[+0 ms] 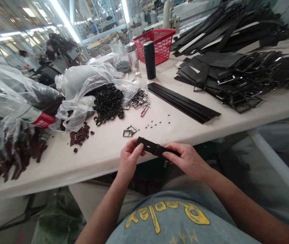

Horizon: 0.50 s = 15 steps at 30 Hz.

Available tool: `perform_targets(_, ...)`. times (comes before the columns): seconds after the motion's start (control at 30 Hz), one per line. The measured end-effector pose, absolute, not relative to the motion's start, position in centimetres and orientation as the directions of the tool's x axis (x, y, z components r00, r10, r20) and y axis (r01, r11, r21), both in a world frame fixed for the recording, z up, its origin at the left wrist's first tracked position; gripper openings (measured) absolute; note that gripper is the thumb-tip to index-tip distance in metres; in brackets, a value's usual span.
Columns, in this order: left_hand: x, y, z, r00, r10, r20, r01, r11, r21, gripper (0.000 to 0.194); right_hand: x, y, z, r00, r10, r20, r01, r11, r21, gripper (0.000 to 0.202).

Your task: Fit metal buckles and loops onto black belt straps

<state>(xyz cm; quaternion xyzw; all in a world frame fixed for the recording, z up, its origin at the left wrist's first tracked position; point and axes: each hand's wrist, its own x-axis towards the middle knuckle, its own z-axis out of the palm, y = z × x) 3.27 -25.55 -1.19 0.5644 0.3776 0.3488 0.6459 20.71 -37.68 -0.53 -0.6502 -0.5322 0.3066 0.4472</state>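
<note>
Both my hands hold a black belt strap (pixel 148 145) just over the table's front edge. My left hand (pixel 130 154) pinches its left end, beside a small slot in the strap. A black keeper loop (pixel 157 149) goes around the strap between my hands. My right hand (pixel 185 158) grips the strap to the right of that loop, thumb on top. Beyond my left hand lie two metal buckles (pixel 130 131), touching each other. Several tiny metal pieces (pixel 152 126) are scattered to their right.
Black loops (pixel 108 103) and more buckles (pixel 138 99) are heaped by plastic bags (pixel 83 76). Brown loops (pixel 82 135) lie leftward. Black straps (pixel 182 103) lie side by side; buckled straps (pixel 236 78) pile up right. A black tumbler (pixel 149 61), a glass bottle (pixel 133 61) and a red basket (pixel 163 42) stand behind.
</note>
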Motion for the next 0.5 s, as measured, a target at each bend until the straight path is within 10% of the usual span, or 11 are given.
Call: perform_targets(0.5,3.4,-27.1,-0.8,0.553,0.809,-0.199,-0.104,0.304,0.947,0.033,18.1,-36.7,-2.0,0.263,0.89,0.374,0.727,0.072,-0.683,0.023)
